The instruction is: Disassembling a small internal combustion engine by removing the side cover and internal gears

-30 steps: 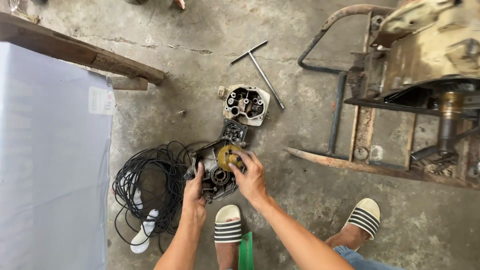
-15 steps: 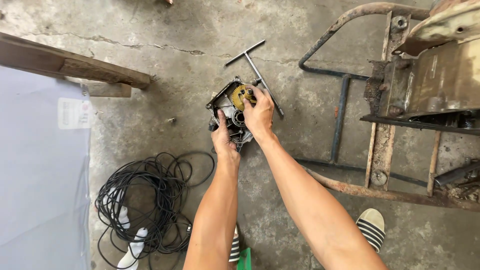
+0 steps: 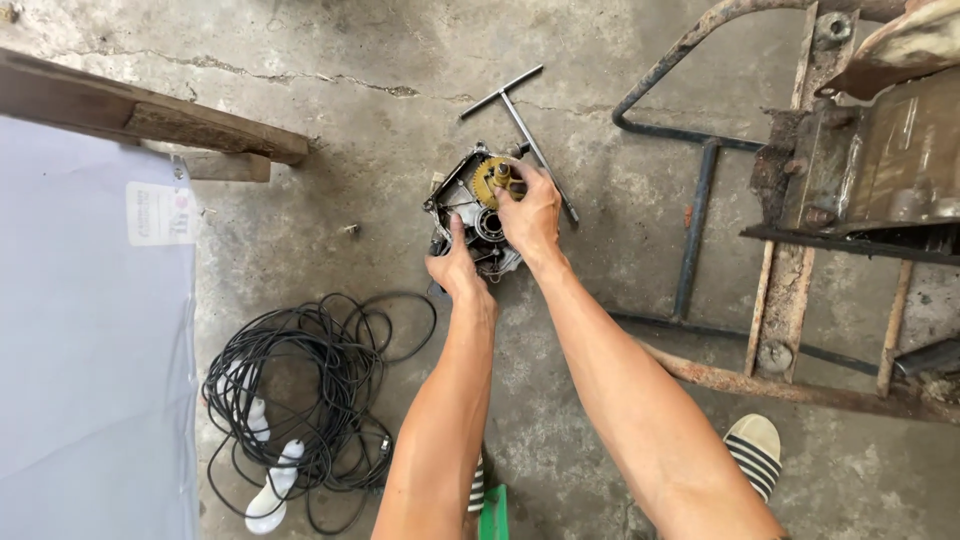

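Observation:
A dark metal engine casing [image 3: 462,200] with a brass-coloured gear [image 3: 487,180] on top lies on the concrete floor. My left hand [image 3: 456,267] grips the casing's near edge, thumb up against its side. My right hand [image 3: 528,210] rests on the casing's right side, its fingers closed around the gear and the short shaft in its middle. A T-shaped metal wrench [image 3: 520,110] lies just beyond and to the right of the casing, partly under my right hand.
A coil of black cable [image 3: 300,390] lies at the lower left over white slippers. A wooden plank [image 3: 150,120] and a pale sheet [image 3: 80,350] are on the left. A rusty metal frame [image 3: 780,290] with a machine stands at the right. My striped sandal [image 3: 755,450] is below.
Both hands have carried the casing with the gear away from me, from beside the cable coil to next to the T-shaped wrench. The second round casing part is no longer visible.

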